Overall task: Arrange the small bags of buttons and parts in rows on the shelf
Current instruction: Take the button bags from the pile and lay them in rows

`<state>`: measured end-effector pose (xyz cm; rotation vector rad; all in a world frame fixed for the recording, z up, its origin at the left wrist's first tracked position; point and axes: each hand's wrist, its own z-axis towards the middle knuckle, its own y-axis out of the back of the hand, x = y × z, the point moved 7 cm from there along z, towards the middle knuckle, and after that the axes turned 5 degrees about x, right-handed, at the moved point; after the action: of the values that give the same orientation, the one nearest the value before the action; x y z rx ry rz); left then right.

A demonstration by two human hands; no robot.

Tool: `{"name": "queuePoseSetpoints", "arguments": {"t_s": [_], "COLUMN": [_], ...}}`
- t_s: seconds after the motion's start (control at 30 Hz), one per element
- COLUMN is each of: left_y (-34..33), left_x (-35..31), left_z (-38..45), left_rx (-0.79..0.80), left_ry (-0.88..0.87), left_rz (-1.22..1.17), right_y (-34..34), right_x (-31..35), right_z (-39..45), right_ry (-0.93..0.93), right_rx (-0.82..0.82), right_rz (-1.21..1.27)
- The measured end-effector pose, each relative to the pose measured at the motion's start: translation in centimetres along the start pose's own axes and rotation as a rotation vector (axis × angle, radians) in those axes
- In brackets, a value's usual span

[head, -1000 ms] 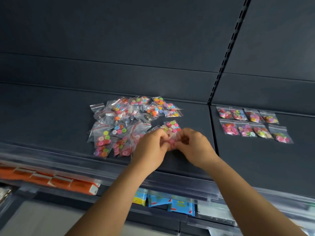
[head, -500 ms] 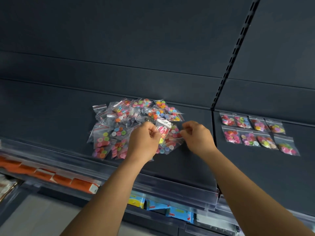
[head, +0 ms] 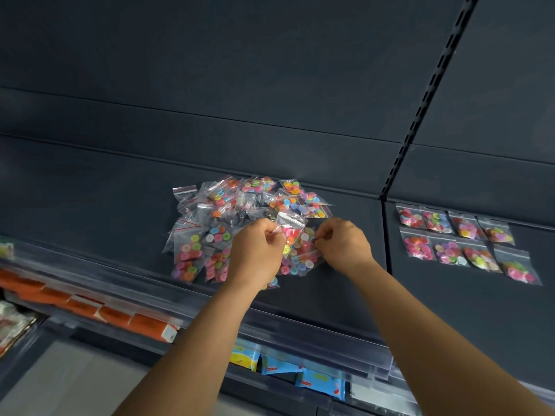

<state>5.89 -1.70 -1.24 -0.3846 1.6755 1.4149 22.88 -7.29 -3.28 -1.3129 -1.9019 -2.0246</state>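
A loose pile of small clear bags of coloured buttons [head: 216, 223] lies on the dark shelf [head: 90, 205]. My left hand [head: 256, 253] pinches one upright bag of pink and yellow buttons [head: 290, 228] at the pile's right side. My right hand [head: 342, 246] is closed on the edge of another button bag [head: 303, 253] lying just below it. On the neighbouring shelf section to the right, several bags sit in two neat rows [head: 464, 241].
A slotted upright [head: 420, 100] divides the two shelf sections. A clear plastic rail [head: 300, 331] runs along the shelf's front edge. Below it hang orange packets [head: 99, 310] at left and blue and yellow packets [head: 288, 367] in the middle.
Both hands rose from the shelf's front edge into the pile's right side. My left hand lifted one bag upright. My right hand closed on a second bag.
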Motion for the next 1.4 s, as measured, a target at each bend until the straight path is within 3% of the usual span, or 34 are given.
{"name": "queuePoseSetpoints", "arguments": {"t_s": [0.2, 0.43, 0.7, 0.83, 0.97, 1.17, 1.4], "left_y": [0.1, -1.5, -5.6, -7.6, -9.7, -12.4, -16.0], "left_x": [-1.5, -4.6, -6.8, -7.7, -9.1, -9.9, -11.0], "left_z": [0.3, 0.3, -1.1, -1.6, -2.5, -3.2, -4.5], "left_rx": [0.041, 0.185, 0.356, 0.339, 0.351, 0.278, 0.23], "left_ry": [-0.058, -0.151, -0.145, -0.059, -0.019, -0.014, 0.01], "left_rz": [-0.058, -0.156, -0.412, -0.546, -0.591, -0.371, -0.222], "right_y": [2.5, 4.5, 7.2, 7.3, 7.8, 11.4, 12.8], "right_x": [1.2, 2.3, -2.4, -5.6, -7.8, -13.0, -17.7], "right_z": [-1.5, -4.9, -7.7, -8.7, -9.4, -10.0, -10.0], "right_ry": [0.117, 0.231, 0.031, -0.118, -0.123, -0.161, -0.217], "right_rx": [-0.146, -0.113, -0.283, -0.246, -0.233, -0.346, -0.279], "right_rz": [0.104, 0.325, 0.54, 0.716, 0.879, 0.587, 0.324]}}
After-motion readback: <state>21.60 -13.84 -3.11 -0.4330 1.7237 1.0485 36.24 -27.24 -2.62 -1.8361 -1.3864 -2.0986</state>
